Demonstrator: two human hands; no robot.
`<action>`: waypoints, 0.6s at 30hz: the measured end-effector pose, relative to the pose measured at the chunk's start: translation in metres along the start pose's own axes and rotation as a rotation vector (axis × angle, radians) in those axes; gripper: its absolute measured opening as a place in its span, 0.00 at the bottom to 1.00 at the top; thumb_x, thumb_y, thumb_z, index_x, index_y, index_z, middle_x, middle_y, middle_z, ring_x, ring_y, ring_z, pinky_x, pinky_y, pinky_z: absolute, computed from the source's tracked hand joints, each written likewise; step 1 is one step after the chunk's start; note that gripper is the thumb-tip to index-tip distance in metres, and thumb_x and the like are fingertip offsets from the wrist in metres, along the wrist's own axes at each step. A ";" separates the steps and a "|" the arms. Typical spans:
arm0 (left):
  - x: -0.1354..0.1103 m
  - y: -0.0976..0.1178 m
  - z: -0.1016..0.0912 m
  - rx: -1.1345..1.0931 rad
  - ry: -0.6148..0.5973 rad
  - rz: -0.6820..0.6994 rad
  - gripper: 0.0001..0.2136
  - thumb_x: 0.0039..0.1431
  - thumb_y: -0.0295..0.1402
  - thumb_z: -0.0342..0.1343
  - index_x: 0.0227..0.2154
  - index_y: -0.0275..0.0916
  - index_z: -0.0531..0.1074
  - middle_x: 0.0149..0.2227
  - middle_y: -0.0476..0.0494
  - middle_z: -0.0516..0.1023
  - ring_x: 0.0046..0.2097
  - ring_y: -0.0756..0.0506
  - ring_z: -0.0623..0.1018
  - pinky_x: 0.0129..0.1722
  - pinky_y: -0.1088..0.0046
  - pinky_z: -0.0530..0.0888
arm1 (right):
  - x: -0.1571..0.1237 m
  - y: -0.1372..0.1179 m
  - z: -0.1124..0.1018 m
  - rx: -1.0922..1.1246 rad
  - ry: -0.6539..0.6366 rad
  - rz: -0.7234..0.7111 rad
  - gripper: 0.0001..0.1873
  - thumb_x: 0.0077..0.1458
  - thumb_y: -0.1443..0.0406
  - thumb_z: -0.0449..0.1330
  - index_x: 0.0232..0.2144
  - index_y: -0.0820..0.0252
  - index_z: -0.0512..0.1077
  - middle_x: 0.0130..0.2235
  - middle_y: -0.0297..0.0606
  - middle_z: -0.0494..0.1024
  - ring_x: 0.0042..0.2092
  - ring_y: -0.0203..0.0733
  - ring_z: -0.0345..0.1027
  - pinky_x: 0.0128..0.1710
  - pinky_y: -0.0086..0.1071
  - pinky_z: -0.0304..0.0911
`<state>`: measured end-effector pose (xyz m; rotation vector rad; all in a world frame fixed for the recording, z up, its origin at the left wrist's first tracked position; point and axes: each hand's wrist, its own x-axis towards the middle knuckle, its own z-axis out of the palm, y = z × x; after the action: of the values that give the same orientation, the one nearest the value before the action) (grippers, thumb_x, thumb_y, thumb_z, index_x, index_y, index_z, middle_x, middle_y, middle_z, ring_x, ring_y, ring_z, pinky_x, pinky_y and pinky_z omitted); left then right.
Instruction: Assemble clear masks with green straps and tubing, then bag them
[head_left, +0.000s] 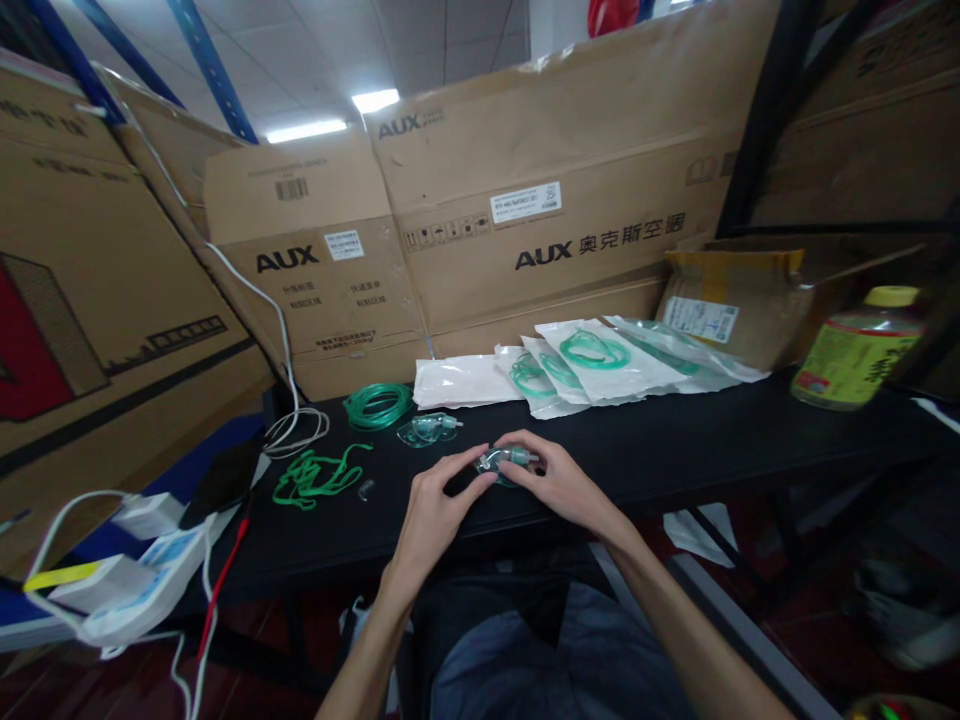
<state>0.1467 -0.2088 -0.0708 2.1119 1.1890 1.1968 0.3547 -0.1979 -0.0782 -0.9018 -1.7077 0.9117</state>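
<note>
Between my two hands, low over the front of the black table, is a clear oxygen mask (495, 459) with a green connector part. My left hand (441, 497) grips its left side with thumb and fingers. My right hand (551, 474) closes on the right side, near the connector. A second clear mask (429, 430) lies on the table up and to the left. Beyond my left hand are a coil of green tubing (377, 406), a loose heap of green elastic strap (315, 478) and a small clear elbow piece (366, 490).
White packs with green tubing (592, 350) lie along the back of the black table (645, 450), before tall cardboard (480, 230). A yellow-capped bottle (855, 350) and an open carton (727, 310) stand at right. Power strips (150, 580) and cables crowd the left.
</note>
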 end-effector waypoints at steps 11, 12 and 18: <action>0.001 -0.002 0.001 -0.143 -0.030 -0.137 0.18 0.62 0.43 0.62 0.53 0.46 0.78 0.48 0.47 0.84 0.47 0.42 0.83 0.52 0.65 0.78 | -0.001 -0.002 0.001 -0.037 0.018 0.002 0.13 0.59 0.60 0.62 0.46 0.56 0.77 0.45 0.37 0.82 0.46 0.44 0.76 0.47 0.34 0.70; 0.001 -0.003 0.001 -0.148 -0.033 -0.133 0.17 0.62 0.42 0.62 0.53 0.45 0.79 0.48 0.47 0.85 0.47 0.43 0.83 0.52 0.66 0.78 | -0.001 -0.002 0.001 -0.043 0.022 0.004 0.13 0.59 0.60 0.62 0.45 0.56 0.77 0.44 0.37 0.83 0.45 0.44 0.76 0.47 0.34 0.70; 0.000 0.000 0.001 -0.074 -0.024 -0.069 0.15 0.61 0.41 0.62 0.50 0.45 0.80 0.50 0.46 0.84 0.50 0.41 0.82 0.55 0.64 0.76 | -0.002 0.000 0.003 -0.093 0.049 0.017 0.12 0.59 0.60 0.62 0.43 0.57 0.78 0.41 0.37 0.83 0.42 0.44 0.77 0.44 0.33 0.70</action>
<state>0.1478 -0.2088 -0.0709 2.0093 1.1795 1.1637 0.3525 -0.2000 -0.0791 -0.9930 -1.7143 0.8206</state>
